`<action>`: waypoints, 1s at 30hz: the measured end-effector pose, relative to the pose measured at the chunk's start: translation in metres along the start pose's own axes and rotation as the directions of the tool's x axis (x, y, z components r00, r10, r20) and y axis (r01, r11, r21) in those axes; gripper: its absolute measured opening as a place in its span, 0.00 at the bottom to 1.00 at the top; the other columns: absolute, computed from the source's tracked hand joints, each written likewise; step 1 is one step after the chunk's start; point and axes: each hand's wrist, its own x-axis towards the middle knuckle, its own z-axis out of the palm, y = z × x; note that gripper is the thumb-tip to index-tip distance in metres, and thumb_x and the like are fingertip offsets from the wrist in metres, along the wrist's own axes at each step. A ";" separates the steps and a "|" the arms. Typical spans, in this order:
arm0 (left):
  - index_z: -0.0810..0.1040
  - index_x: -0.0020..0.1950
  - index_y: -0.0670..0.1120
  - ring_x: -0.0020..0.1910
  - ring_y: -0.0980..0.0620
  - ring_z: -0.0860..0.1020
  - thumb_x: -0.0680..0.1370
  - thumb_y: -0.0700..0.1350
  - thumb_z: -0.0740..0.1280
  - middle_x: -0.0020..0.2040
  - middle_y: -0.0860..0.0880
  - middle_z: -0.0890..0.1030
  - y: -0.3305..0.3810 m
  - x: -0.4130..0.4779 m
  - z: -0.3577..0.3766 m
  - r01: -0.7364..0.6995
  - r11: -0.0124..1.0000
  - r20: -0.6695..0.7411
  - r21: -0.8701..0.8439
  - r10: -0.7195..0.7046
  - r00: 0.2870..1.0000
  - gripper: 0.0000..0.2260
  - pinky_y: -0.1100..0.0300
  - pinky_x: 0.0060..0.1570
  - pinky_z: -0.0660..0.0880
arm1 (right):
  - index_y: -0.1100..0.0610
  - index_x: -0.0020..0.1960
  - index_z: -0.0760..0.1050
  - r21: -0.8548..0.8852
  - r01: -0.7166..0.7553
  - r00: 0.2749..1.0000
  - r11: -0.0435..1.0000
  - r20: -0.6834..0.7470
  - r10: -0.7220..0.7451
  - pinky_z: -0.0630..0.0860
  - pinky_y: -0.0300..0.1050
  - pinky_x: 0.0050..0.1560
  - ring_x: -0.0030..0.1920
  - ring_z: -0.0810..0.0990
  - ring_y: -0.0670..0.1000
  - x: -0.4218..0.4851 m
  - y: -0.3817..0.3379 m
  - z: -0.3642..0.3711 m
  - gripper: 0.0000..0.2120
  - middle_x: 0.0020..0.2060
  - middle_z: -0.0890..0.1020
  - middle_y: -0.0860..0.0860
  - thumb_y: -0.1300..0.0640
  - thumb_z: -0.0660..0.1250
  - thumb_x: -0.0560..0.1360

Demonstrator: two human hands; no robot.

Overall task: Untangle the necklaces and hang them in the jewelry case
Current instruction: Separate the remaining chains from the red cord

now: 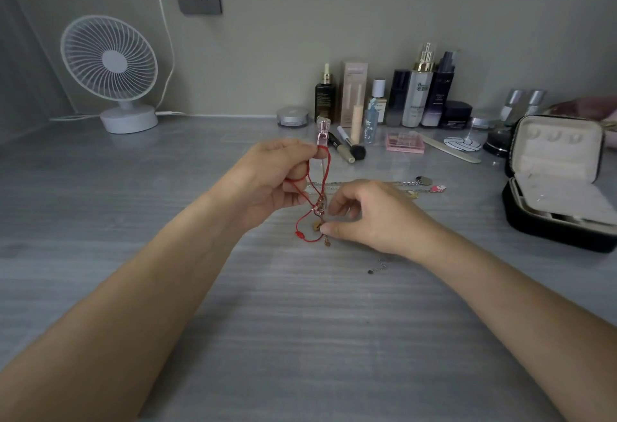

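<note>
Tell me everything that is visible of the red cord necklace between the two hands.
The red cord necklace is a thin red string in loops, with small metal beads midway and two knots on its lowest loop. It hangs down toward the grey table. The left hand pinches its top; the right hand pinches its lower part beside a small gold charm. A fine pale chain seems tangled with it.

You face a grey tabletop [300, 321] streaked with pale wood grain, a thin red cord necklace [328, 164], to your left a white round desk fan [109, 58], to your right a black jewelry case [547, 224] lined pale beige, a black-and-white volleyball-patterned disc [462, 144]
</note>
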 end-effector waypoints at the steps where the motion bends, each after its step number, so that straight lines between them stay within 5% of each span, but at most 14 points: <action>1: 0.76 0.40 0.46 0.19 0.58 0.60 0.79 0.43 0.60 0.19 0.56 0.61 0.001 0.000 0.000 0.001 1.000 0.005 -0.027 -0.001 1.000 0.09 0.62 0.30 0.67 | 0.50 0.45 0.78 0.003 0.006 1.000 1.000 -0.001 -0.006 0.70 0.40 0.40 0.42 0.74 0.44 0.000 0.000 0.001 0.11 0.35 0.74 0.40 0.46 0.72 0.67; 6: 0.78 0.42 0.47 0.19 0.58 0.58 0.78 0.43 0.60 0.20 0.55 0.59 0.004 0.000 -0.003 0.037 0.985 -0.028 -0.171 -0.042 0.999 0.09 0.67 0.26 0.66 | 0.54 0.42 0.81 0.029 0.017 0.999 0.999 -0.043 -0.016 0.67 0.31 0.34 0.35 0.74 0.43 0.002 0.002 -0.002 0.04 0.31 0.76 0.41 0.54 0.70 0.71; 9: 0.78 0.43 0.48 0.19 0.58 0.57 0.77 0.44 0.62 0.19 0.54 0.58 0.006 0.000 -0.003 0.057 0.965 -0.018 -0.257 -0.064 0.998 0.06 0.69 0.24 0.65 | 0.55 0.45 0.81 0.097 -0.016 0.999 0.995 -0.042 0.020 0.71 0.35 0.43 0.41 0.78 0.45 0.002 0.006 -0.004 0.05 0.36 0.80 0.44 0.55 0.69 0.72; 12: 0.78 0.46 0.48 0.19 0.58 0.56 0.77 0.44 0.62 0.18 0.54 0.57 0.007 0.000 -0.003 0.065 0.954 -0.009 -0.293 -0.071 0.997 0.05 0.70 0.22 0.63 | 0.55 0.42 0.80 0.336 -0.066 0.997 0.940 -0.018 0.077 0.76 0.40 0.48 0.39 0.81 0.48 0.003 0.005 -0.007 0.05 0.36 0.82 0.49 0.58 0.66 0.74; 15: 0.79 0.48 0.48 0.19 0.58 0.56 0.77 0.44 0.61 0.18 0.54 0.57 0.007 -0.001 -0.002 0.075 0.949 0.013 -0.306 -0.074 0.997 0.06 0.70 0.22 0.62 | 0.56 0.40 0.79 0.560 -0.144 0.989 0.816 0.052 0.139 0.76 0.38 0.37 0.29 0.77 0.42 0.003 0.001 -0.012 0.11 0.29 0.79 0.47 0.65 0.61 0.75; 18: 0.80 0.48 0.49 0.19 0.58 0.57 0.77 0.46 0.63 0.18 0.55 0.56 0.008 -0.002 -0.002 0.101 0.957 0.027 -0.271 -0.098 0.995 0.06 0.70 0.21 0.62 | 0.56 0.42 0.79 0.588 -0.159 0.986 0.793 0.057 0.156 0.67 0.37 0.32 0.21 0.69 0.38 0.001 -0.004 -0.017 0.07 0.17 0.71 0.40 0.60 0.63 0.75; 24: 0.79 0.57 0.50 0.19 0.56 0.56 0.76 0.49 0.63 0.19 0.55 0.54 0.004 -0.004 0.000 0.180 0.977 0.092 -0.118 -0.170 0.981 0.11 0.68 0.21 0.61 | 0.60 0.48 0.78 0.617 -0.097 0.986 0.781 -0.045 0.158 0.64 0.27 0.21 0.19 0.70 0.34 -0.002 -0.008 -0.024 0.07 0.14 0.70 0.37 0.59 0.63 0.76; 30: 0.76 0.61 0.51 0.19 0.57 0.55 0.78 0.54 0.57 0.18 0.56 0.54 -0.002 -0.002 -0.001 0.263 0.963 0.175 0.064 -0.270 0.947 0.15 0.69 0.21 0.60 | 0.53 0.41 0.79 0.641 -0.058 0.970 0.766 -0.145 0.195 0.58 0.36 0.21 0.17 0.61 0.42 -0.001 -0.004 -0.027 0.08 0.15 0.68 0.43 0.58 0.63 0.76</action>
